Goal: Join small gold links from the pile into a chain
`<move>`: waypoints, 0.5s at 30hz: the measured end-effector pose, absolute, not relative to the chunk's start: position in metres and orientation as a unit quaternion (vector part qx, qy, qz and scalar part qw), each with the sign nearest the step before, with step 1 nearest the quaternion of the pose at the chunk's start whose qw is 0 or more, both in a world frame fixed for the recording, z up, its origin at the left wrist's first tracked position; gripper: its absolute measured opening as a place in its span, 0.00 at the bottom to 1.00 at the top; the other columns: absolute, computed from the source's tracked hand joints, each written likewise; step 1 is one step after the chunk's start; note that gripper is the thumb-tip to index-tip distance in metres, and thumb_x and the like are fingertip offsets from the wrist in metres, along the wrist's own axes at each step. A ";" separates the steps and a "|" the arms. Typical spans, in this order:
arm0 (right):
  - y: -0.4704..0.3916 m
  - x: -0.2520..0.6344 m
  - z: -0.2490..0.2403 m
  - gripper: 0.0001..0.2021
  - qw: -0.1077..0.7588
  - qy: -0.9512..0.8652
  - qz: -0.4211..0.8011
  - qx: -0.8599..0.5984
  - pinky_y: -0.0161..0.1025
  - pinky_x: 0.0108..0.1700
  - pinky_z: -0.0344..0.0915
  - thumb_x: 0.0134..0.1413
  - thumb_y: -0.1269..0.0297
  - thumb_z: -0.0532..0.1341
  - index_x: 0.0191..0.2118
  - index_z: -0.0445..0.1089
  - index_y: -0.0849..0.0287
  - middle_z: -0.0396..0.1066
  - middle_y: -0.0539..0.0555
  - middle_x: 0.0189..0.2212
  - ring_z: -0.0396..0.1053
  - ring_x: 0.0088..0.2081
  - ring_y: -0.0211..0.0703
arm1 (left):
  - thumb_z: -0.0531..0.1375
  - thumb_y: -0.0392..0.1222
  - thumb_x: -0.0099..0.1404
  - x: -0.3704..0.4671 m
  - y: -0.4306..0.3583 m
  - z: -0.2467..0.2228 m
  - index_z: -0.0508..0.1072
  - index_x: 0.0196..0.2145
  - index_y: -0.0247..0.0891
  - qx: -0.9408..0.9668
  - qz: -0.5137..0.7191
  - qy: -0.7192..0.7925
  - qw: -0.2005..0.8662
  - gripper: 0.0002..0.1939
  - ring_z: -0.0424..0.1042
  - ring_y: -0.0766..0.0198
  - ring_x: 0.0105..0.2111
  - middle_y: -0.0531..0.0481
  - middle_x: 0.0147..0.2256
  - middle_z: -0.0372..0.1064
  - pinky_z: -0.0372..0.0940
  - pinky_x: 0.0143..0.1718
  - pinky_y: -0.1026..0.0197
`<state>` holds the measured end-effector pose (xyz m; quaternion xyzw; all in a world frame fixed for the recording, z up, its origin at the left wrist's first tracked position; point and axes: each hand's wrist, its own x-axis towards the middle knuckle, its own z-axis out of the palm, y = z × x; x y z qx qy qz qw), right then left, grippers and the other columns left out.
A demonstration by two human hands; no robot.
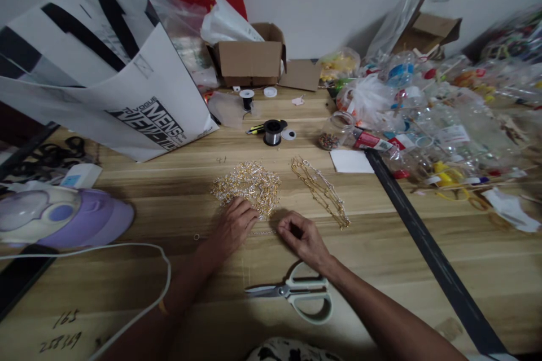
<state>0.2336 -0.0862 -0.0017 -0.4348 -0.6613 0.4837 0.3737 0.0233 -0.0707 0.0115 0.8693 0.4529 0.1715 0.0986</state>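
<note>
A heap of gold and silver chain pieces (249, 180) lies on the wooden table in front of me. At its lower edge, my left hand (237, 221) is closed, its fingertips against the heap; what they pinch is too small to make out. A thin silver chain (262, 232) with a ring at its left end runs flat under my left hand towards my right hand (301, 238). The right fingers are curled in a pinch at that chain's right end. Several gold and silver chains (322, 194) lie stretched out to the right of the heap. Scissors (292, 291) with pale green handles rest below my hands.
Behind the heap are a wire spool (272, 133), a cutter knife (256, 130) and a jar of beads (332, 134). Plastic bottles (453, 118) crowd the right side. A large paper bag (169, 101), a purple-white device (93, 217) and a white cable (167, 265) occupy the left.
</note>
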 end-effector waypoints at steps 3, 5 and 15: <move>-0.086 0.233 -0.002 0.10 0.372 -0.661 0.487 -0.433 0.34 0.29 0.57 0.57 0.61 0.58 0.27 0.65 0.60 0.61 0.49 0.24 0.60 0.27 0.37 | 0.53 0.35 0.67 0.022 -0.070 0.010 0.72 0.32 0.36 0.869 0.172 0.454 0.095 0.09 0.62 0.59 0.38 0.47 0.32 0.67 0.60 0.42 0.56; -0.086 0.233 -0.001 0.11 0.373 -0.659 0.489 -0.432 0.34 0.29 0.56 0.57 0.61 0.58 0.27 0.65 0.60 0.61 0.49 0.24 0.59 0.26 0.37 | 0.53 0.35 0.67 0.022 -0.070 0.008 0.72 0.33 0.36 0.871 0.170 0.451 0.092 0.09 0.62 0.59 0.38 0.47 0.32 0.67 0.60 0.42 0.56; -0.086 0.233 0.000 0.11 0.375 -0.653 0.494 -0.434 0.34 0.29 0.57 0.57 0.61 0.58 0.27 0.65 0.60 0.61 0.50 0.23 0.59 0.26 0.37 | 0.54 0.36 0.67 0.023 -0.069 0.011 0.72 0.33 0.35 0.878 0.133 0.454 0.069 0.08 0.62 0.58 0.39 0.46 0.33 0.67 0.60 0.43 0.55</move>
